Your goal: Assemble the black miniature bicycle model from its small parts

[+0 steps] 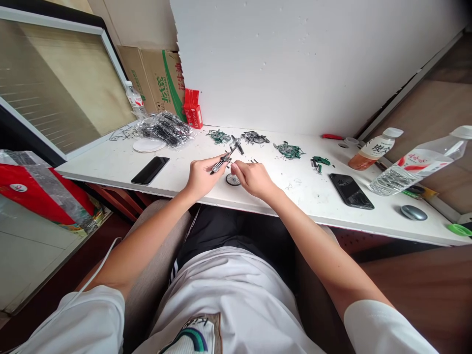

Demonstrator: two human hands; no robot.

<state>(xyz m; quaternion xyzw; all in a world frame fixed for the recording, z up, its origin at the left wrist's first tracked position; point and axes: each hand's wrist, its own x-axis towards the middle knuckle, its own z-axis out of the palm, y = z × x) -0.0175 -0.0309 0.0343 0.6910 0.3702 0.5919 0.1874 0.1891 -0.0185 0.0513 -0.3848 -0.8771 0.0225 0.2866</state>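
Observation:
Near the front edge of the white table, my left hand grips a small black and silver model part, whose thin frame reaches up and to the right. Close beside it on the right is my right hand, its fingers curled and pressed together at the part; what they pinch is too small to make out. A small spoked wheel shows between the hands, just below the fingertips. Behind them lie a pile of green parts, a pile of black parts and another green pile.
On the table, a phone and bagged black parts are on the left. A second phone, bottles and a mouse are on the right. A white board stands behind.

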